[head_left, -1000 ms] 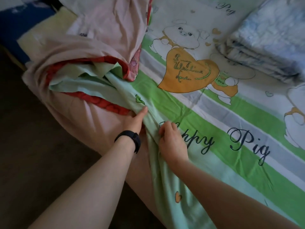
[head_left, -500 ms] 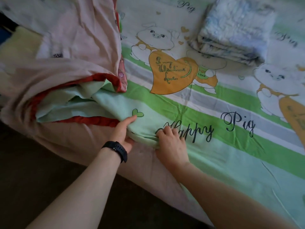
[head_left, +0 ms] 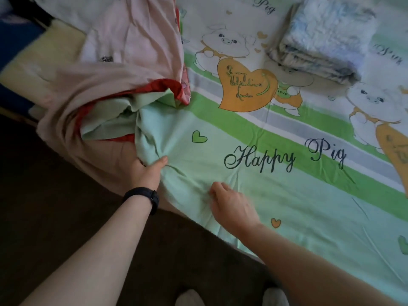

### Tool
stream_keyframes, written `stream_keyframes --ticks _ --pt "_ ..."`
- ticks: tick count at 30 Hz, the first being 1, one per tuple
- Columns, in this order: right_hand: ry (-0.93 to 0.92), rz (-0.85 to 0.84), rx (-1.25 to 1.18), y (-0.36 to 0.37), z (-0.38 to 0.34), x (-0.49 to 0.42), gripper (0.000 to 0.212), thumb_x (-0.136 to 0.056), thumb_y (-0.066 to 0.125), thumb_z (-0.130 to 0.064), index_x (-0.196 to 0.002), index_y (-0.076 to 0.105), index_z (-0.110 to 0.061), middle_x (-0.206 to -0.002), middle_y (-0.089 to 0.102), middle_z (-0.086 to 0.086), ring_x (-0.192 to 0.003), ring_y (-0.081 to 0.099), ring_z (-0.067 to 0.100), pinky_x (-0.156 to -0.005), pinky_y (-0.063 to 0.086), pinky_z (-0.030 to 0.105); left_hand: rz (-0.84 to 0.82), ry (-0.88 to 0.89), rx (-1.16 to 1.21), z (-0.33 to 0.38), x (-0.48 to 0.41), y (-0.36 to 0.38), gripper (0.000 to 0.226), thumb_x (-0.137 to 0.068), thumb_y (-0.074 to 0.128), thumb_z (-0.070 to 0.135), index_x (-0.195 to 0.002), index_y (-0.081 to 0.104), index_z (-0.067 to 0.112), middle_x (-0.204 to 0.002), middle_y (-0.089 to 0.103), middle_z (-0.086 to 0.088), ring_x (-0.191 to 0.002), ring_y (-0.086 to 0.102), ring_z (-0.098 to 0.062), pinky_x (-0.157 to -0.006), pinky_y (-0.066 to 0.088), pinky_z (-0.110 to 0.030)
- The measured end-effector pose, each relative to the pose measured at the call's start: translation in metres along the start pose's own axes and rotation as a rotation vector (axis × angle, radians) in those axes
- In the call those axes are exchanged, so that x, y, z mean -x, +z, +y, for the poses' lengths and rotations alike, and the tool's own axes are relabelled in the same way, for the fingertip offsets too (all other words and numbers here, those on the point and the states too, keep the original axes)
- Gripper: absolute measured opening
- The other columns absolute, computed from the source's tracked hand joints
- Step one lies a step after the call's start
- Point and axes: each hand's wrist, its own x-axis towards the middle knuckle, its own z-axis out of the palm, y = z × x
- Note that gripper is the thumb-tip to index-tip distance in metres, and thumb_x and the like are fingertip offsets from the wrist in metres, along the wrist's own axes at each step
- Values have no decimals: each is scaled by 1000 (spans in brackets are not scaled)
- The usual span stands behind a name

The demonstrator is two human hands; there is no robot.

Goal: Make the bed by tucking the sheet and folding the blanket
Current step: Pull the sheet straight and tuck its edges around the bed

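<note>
Left hand (head_left: 148, 171), mid-frame, pinches the green sheet (head_left: 287, 206) at the bed edge, thumb on top. Right hand (head_left: 229, 205) curled on sheet nearby; grip can't tell. Folded blanket (head_left: 324, 38) upper right.

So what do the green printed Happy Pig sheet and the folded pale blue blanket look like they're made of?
Green printed Happy Pig sheet: thin, matte woven fabric, probably cotton or a blend; it creases finely where the left hand grips it. Folded pale blue blanket: thicker, soft, fuzzy-looking, possibly fleece or plush; blur leaves it open.
</note>
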Motion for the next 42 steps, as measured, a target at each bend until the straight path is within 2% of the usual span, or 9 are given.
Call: stream_keyframes --ticks 5,9,13,16,19,23,25,29,42 --pt "-42 181 230 24 -19 4 75 -66 54 -71 -120 45 -19 -106 49 0 -94 50 22 -76 46 39 31 9 -32 13 -1 6 54 -75 76 20 -124 56 10 -120 62 -6 -106 61 -27 -85 45 -30" --pt "50 82 97 16 -24 -4 47 -76 55 -16 -120 41 -16 -110 49 3 -98 54 27 -73 51 42 25 77 -63 8 2 -3 50 -77 74 22 -123 56 10 -117 63 -5 -104 61 -26 -85 46 -32" --pt "-79 -75 71 3 -19 -6 28 -87 39 -35 -102 59 -24 -93 65 2 -84 64 27 -72 53 35 148 -49 -98 -11 -4 -13 34 -84 64 11 -114 51 2 -105 59 -11 -104 60 -33 -83 48 -41" --pt "-102 37 12 -5 -22 -18 35 -92 37 -49 -109 60 -30 -103 66 -5 -89 65 18 -72 53 31 298 -236 -155 -15 -7 -18 57 -89 50 2 -140 25 3 -140 35 -20 -125 43 -39 -103 40 -47" --pt "-109 194 -36 -12 -27 -43 44 -97 37 -38 -140 38 -27 -143 41 -5 -125 44 18 -89 51 38 211 82 -417 -16 -2 -28 83 -85 55 4 -148 6 25 -154 8 -12 -138 21 -37 -110 31 -50" --pt "-72 -58 157 -13 -32 -69 48 -98 34 -38 -146 31 -28 -157 22 -3 -141 28 20 -109 32 40 -138 716 -1060 -23 -12 -23 96 -85 50 3 -145 -13 43 -156 -20 5 -145 -13 -24 -117 9 -45" --pt "-46 -60 201 -14 -36 -81 40 -97 31 -46 -115 61 -25 -126 59 -2 -113 57 21 -89 45 34 -338 596 -1181 -18 -25 -20 78 -88 42 4 -149 8 38 -159 -3 8 -147 -5 -18 -119 8 -41" --pt "-10 48 9 -31 -46 -115 33 -98 34 -39 -95 60 -19 -96 62 0 -90 60 26 -71 45 33 -272 440 -730 8 -55 -24 37 -87 44 -4 -103 66 21 -121 55 -1 -116 51 -21 -97 43 -30" --pt "-73 193 -145 -101 -90 -269 37 -90 53 -31 -124 41 -20 -123 51 1 -105 54 22 -77 51 35 195 980 -1009 129 -172 -34 45 -66 79 16 -106 58 17 -106 58 -9 -97 44 -24 -73 53 -42"
